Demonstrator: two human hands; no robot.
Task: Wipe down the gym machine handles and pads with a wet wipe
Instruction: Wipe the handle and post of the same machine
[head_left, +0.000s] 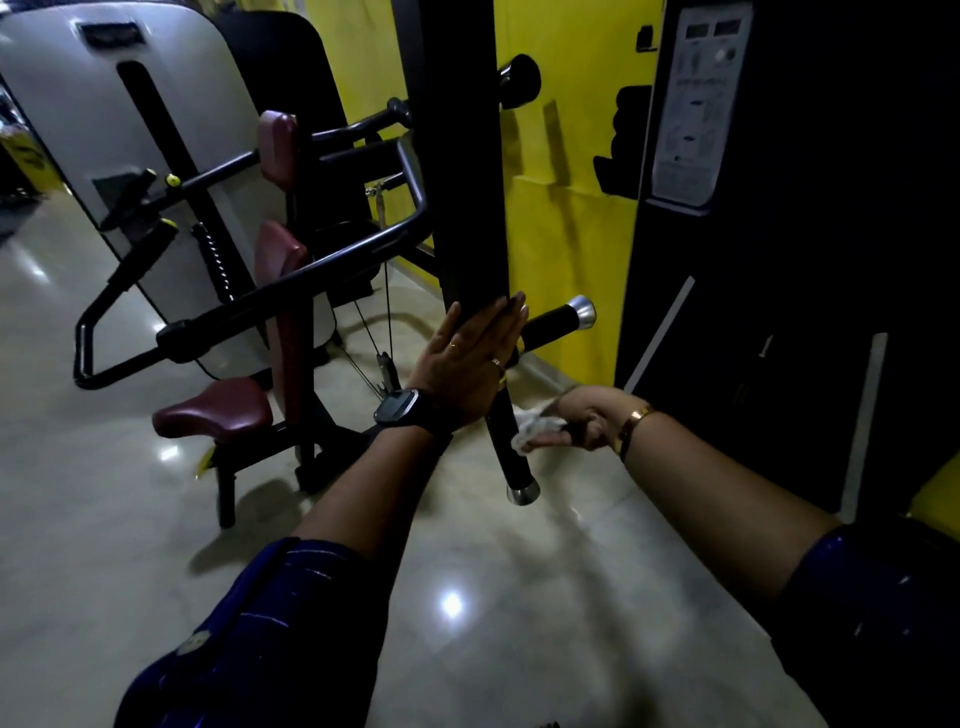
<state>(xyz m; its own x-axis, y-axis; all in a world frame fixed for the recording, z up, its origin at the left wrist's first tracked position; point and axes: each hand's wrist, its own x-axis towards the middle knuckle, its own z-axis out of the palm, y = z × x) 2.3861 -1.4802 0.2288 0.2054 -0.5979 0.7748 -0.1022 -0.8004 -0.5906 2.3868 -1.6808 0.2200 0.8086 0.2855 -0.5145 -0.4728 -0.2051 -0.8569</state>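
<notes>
**Upright post (467, 182).** This black column of the gym machine fills the middle of the view. It looks fixed and rigid and should not give under hand pressure. A second machine (130, 130) with a maroon seat (215, 410) stands well apart to the left on a glossy floor (467, 597).

**Handles.** 2 handles project near the foot of the post. The upper handle (558, 322) points right, and the lower handle (506, 447) slants down toward the viewer. Both are black-sleeved bars ending in a chrome cap (522, 492). The bars appear stiff and the sleeves look grippy. The caps are smooth and probably slick once damp.

**Left hand (467, 358).** It lies flat with fingers straight and close together, palm pressed on the post just above the lower handle. It holds nothing and appears to serve as a brace.

**Right hand (587, 421).** The fingers are curled and pinch the wet wipe (530, 431) against the right side of the lower handle, about midway along it.

**Wet wipe.** It is small, white and bunched. It should be light and limp, and it could tear or slip free. It is best wrapped around the bar under several fingers, not nipped at 1 edge, then drawn toward the cap.
</notes>
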